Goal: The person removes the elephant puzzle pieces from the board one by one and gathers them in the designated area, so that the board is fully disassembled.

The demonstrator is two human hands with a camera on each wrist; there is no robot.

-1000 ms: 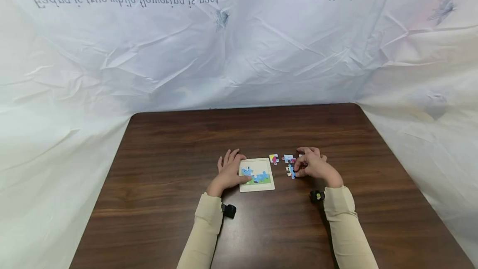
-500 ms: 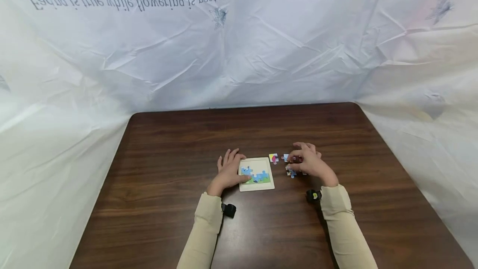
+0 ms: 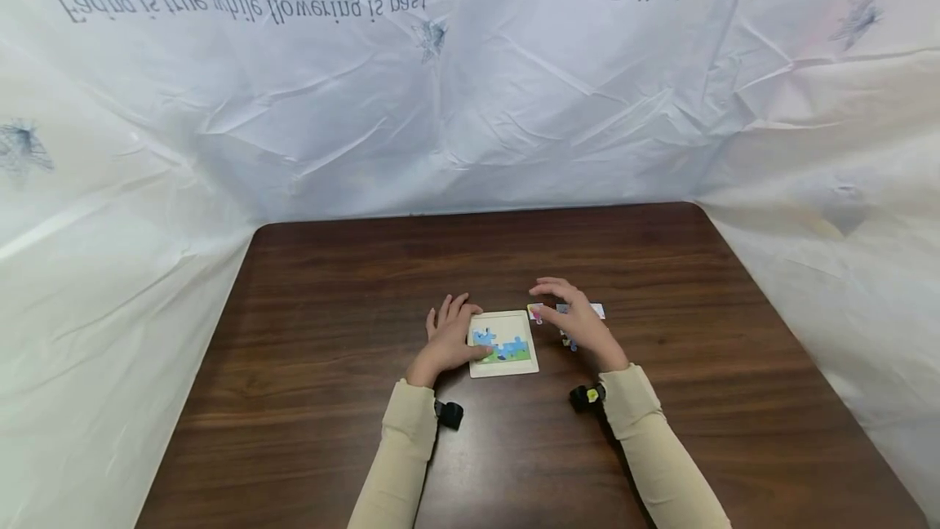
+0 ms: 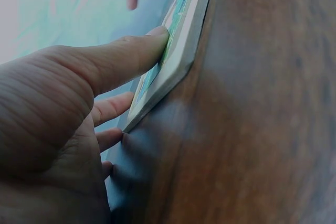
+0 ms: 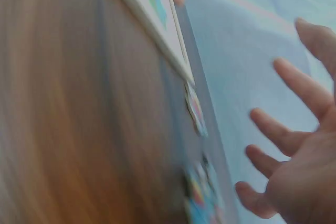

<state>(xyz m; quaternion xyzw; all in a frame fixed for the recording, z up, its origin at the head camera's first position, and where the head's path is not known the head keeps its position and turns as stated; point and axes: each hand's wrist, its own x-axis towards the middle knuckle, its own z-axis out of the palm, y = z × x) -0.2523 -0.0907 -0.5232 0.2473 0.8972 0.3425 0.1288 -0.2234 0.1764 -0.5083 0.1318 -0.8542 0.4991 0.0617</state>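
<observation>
A square, light wooden puzzle board (image 3: 505, 370) lies flat on the table, with blue and green pieces fitted in its lower part. My left hand (image 3: 448, 345) rests at its left side, thumb (image 4: 149, 45) on the board's face and the other fingers extended by the edge. To the right, my right hand (image 3: 580, 323) hovers over the loose pieces, fingers spread and nothing held. A pink and yellow puzzle piece (image 3: 534, 309) lies beside the board, partly covered by this hand in the head view. Another loose puzzle piece (image 3: 598, 310) shows behind the hand.
Several more pieces (image 5: 202, 198) lie together on the brown wooden table (image 3: 330, 308). White printed sheeting (image 3: 330, 104) hangs behind the table and at both sides. Each wrist wears a black strap device, one of them the left wrist camera (image 3: 450, 415).
My right hand has moved left from the cluster of loose pieces toward the board, and its fingers have opened out. The left hand and the puzzle board stay where they were.
</observation>
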